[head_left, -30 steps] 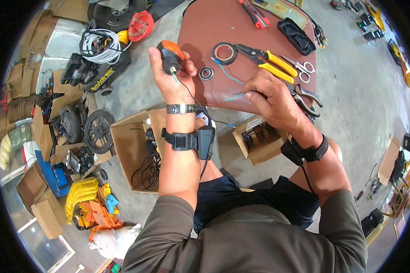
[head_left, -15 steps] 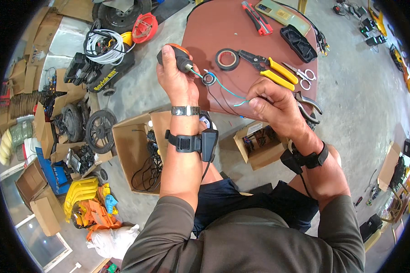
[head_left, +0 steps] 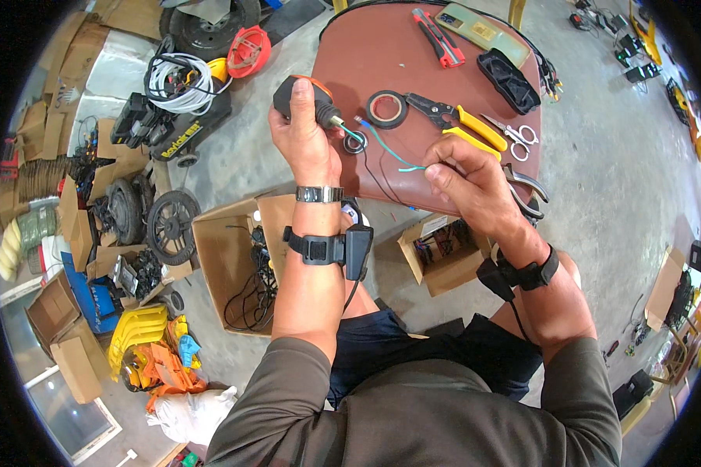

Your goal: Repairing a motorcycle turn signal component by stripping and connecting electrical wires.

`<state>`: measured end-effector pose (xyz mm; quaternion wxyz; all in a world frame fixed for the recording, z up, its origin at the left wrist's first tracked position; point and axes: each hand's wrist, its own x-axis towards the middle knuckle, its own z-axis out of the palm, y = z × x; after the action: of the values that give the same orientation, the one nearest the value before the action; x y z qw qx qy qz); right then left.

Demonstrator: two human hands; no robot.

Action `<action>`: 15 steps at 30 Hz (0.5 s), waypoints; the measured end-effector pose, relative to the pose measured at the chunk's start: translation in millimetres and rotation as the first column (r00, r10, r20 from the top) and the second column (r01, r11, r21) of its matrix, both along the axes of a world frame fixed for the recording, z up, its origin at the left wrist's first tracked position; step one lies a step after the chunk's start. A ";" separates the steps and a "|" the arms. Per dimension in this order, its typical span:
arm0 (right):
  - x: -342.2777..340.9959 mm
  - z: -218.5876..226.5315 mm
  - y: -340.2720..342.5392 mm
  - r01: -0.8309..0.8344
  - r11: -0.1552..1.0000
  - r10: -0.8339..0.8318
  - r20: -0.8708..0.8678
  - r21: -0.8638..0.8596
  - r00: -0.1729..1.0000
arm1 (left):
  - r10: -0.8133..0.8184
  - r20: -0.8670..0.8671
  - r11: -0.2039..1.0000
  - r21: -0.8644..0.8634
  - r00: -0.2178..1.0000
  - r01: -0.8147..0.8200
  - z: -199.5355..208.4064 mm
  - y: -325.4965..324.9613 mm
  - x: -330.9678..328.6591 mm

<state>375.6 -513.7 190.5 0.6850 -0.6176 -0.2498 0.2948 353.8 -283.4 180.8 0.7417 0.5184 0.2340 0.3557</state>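
Note:
My left hand (head_left: 310, 148) is closed round a black turn signal light (head_left: 287, 95) with an orange lens edge; its ribbed stem points right. Green and black wires come out of the stem. My right hand (head_left: 471, 179) pinches a thin blue-green wire (head_left: 388, 149) between thumb and fingers; its blue end lies near the stem, and I cannot tell whether it joins the light's wire. Below the wires sits a small metal ring (head_left: 355, 142) on the brown seat-like surface (head_left: 350, 54). Black tape (head_left: 387, 109), yellow-handled wire strippers (head_left: 475, 128) and scissors (head_left: 514, 132) lie beyond my hands.
A red utility knife (head_left: 442, 43), a phone in a greenish case (head_left: 483, 33) and a black plastic part (head_left: 510, 80) lie at the far side. Dark-handled pliers (head_left: 528, 191) rest by my right wrist. Cardboard boxes (head_left: 210, 241) stand below the surface's near edge.
My left hand has shifted slightly right and turned the light a little. The blue end of the wire in my right hand now sits farther from the stem; my right hand stays nearly still.

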 end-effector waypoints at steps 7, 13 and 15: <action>-2.1 -9.5 12.4 0.149 0.988 -0.150 0.347 0.029 0.926 | 0.020 0.031 0.996 0.091 0.999 -0.023 0.7 -12.3 3.4; -1.6 -4.4 11.4 0.172 0.985 -0.143 0.410 -0.034 0.901 | -0.020 0.070 0.993 0.114 0.997 0.012 -3.4 -14.8 6.5; -1.2 -4.4 11.9 0.185 0.982 -0.158 0.413 -0.027 0.897 | -0.026 0.081 0.992 0.125 0.996 0.016 -6.5 -11.1 6.0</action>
<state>374.3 -501.8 186.1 0.6202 -0.7073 -0.3222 0.1058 359.8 -294.6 174.4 0.7207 0.5509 0.1752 0.3826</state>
